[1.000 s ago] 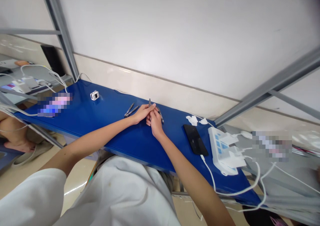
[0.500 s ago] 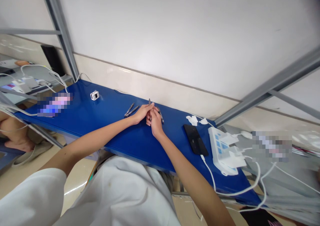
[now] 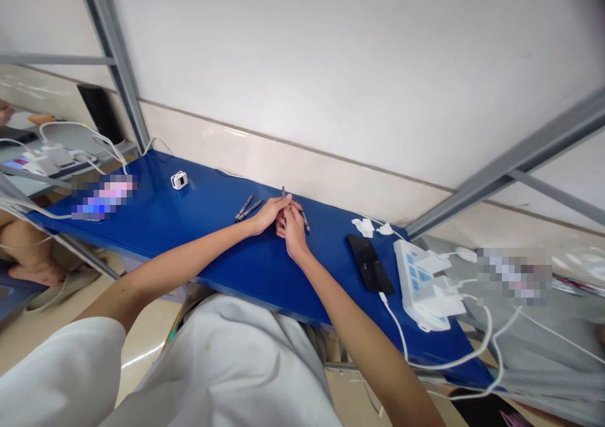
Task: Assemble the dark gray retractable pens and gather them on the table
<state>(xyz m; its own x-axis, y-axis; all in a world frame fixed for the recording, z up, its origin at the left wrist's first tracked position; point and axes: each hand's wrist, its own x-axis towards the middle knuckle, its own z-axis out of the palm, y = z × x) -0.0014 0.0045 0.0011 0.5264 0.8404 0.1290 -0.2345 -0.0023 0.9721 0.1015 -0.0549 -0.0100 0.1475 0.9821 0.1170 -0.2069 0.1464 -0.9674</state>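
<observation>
Both hands meet over the middle of the blue desk (image 3: 208, 206). My left hand (image 3: 273, 214) and my right hand (image 3: 293, 228) are closed around a dark pen (image 3: 283, 191), whose tip sticks up beyond the fingers; the rest of it is mostly hidden. Beside my left hand, grey and black pens (image 3: 249, 209) lie close together on the desk. Another dark pen (image 3: 305, 220) lies just right of my right hand, partly covered by it.
A small white device (image 3: 179, 180) stands at the left, near a blurred phone (image 3: 104, 198). On the right are crumpled white tissues (image 3: 363, 227), a black phone (image 3: 370, 265) on a cable and a white power strip (image 3: 416, 282) with chargers. A wall runs behind the desk.
My hands have barely moved and still hold the pen. At the far left edge, part of another person's hand has come into view over the neighbouring desk.
</observation>
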